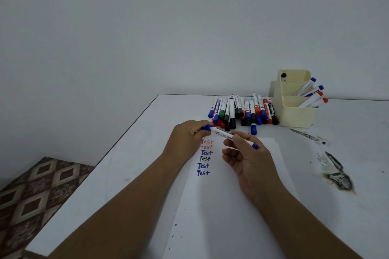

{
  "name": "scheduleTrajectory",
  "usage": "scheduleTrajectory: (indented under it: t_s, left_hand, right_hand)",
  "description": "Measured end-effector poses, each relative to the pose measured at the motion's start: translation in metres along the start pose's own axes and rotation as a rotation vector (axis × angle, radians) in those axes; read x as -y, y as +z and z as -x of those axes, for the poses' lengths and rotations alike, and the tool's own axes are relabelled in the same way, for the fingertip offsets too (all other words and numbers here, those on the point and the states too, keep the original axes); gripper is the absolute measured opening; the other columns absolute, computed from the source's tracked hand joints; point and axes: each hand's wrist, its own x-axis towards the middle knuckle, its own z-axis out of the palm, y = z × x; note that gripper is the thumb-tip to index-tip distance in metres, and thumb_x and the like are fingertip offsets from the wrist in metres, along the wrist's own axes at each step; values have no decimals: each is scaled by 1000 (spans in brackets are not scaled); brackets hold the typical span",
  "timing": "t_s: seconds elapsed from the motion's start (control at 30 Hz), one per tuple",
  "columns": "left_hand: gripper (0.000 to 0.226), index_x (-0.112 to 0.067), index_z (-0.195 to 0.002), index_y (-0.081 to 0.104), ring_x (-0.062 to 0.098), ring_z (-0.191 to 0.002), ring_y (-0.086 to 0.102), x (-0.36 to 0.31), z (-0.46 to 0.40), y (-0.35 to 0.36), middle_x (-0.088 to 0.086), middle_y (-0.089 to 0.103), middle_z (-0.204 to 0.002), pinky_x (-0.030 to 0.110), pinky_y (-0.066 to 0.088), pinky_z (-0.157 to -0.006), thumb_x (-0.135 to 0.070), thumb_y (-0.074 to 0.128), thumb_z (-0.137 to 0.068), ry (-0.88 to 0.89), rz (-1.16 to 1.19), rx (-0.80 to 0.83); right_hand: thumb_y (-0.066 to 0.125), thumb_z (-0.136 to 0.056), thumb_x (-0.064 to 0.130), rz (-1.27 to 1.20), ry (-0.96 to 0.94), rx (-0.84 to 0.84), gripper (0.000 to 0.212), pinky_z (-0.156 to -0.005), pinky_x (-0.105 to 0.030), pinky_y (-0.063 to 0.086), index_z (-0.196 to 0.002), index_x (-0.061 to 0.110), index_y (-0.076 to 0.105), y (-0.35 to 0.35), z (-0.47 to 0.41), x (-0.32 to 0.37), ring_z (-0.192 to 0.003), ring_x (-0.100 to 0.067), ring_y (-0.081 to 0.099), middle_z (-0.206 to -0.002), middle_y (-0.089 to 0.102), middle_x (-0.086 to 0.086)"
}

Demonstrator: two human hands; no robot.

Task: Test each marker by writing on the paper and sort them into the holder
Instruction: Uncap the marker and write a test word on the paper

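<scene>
A blue-capped white marker (221, 133) lies level between both hands above the white paper (227, 206). My left hand (188, 137) pinches its blue cap end. My right hand (247, 160) holds the barrel near the blue tail end. Several "Test" words in red, blue and black run down the paper. A pile of several markers (242, 111) lies behind the paper. The cream holder (294, 115) stands at the back right with blue and red markers leaning in its front sections and one black-capped marker in the rear section.
The white table (126, 174) has its left edge close to my left arm, with patterned floor beyond. Dark scorch stains (336, 174) mark the table right of the paper. A loose blue cap or short marker (253, 129) lies just behind the paper.
</scene>
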Motion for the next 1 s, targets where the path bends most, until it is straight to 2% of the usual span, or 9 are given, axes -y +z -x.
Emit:
scheduleTrajectory:
  t_s: [0.07,0.13,0.27,0.4,0.6,0.83,1.0]
  left_hand:
    - [20,-16,-113,72,11,-91,58,-3,-1,0,0,71,-101,9,39,-80,-15,63,-95,34,-70,9]
    - [18,-16,-112,71,11,-92,56,-6,-1,0,0,69,-102,14,39,-82,-14,61,-96,37,-97,25]
    - [19,-18,-110,71,6,-88,53,-8,0,0,-5,68,-100,4,35,-79,-14,63,-94,63,-102,9]
    - [22,-19,-112,73,2,-85,52,-10,2,-1,-8,68,-97,2,33,-78,-13,65,-93,94,-98,19]
    - [19,-20,-110,73,5,-81,55,-13,5,-3,-7,69,-90,3,34,-73,-14,63,-94,101,-117,34]
    - [16,-13,-108,72,12,-77,51,-17,4,-1,0,65,-85,2,30,-68,-13,59,-98,98,-179,102]
    - [17,-10,-109,71,-3,-64,44,-15,5,0,-10,55,-81,-3,28,-67,-10,58,-99,121,-199,134]
  right_hand:
    - [60,-100,12,4,-8,-12,18,-68,-34,57,-115,10,69,0,0,-1,-75,-23,68,-92,73,-15]
    - [60,-100,13,7,-11,-30,17,-67,-34,57,-114,11,70,1,-1,-1,-74,-22,69,-90,73,-14]
    - [61,-100,12,11,-11,-44,15,-67,-35,58,-111,11,70,1,-2,-3,-74,-22,70,-86,74,-13]
    - [61,-100,13,2,-18,-44,14,-67,-35,58,-110,10,70,0,-2,-3,-74,-23,69,-85,74,-14]
    - [60,-100,14,-33,-11,-53,13,-65,-35,58,-108,9,69,-1,-3,-3,-71,-22,70,-82,74,-14]
    - [61,-100,15,-35,-21,-55,11,-63,-36,58,-103,8,68,-1,-2,-2,-69,-24,69,-80,72,-15]
    - [62,-100,18,-27,-40,-74,13,-64,-37,59,-106,8,68,1,-1,-3,-71,-26,71,-79,73,-15]
